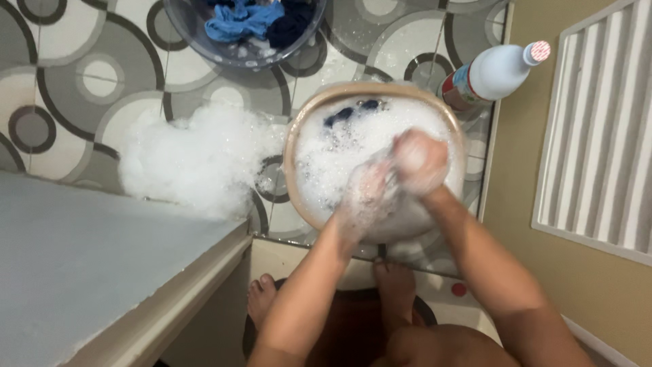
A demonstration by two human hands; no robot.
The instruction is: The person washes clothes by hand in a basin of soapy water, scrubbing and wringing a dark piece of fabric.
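A beige round basin (299, 136) full of white suds stands on the patterned tile floor. Both my hands are over it, coated in foam and blurred by motion. My left hand (367, 194) and my right hand (420, 160) are closed together on a piece of wet, foam-covered cloth (392, 178) held between them. A bit of dark blue fabric (350, 112) pokes out of the suds at the far side of the basin.
A heap of foam (193, 160) lies on the floor left of the basin. A clear tub (241, 54) with blue clothes stands farther back. A white bottle (496, 71) lies by the wall at right. A grey ledge (81, 251) is at left. My bare feet (261, 299) are below.
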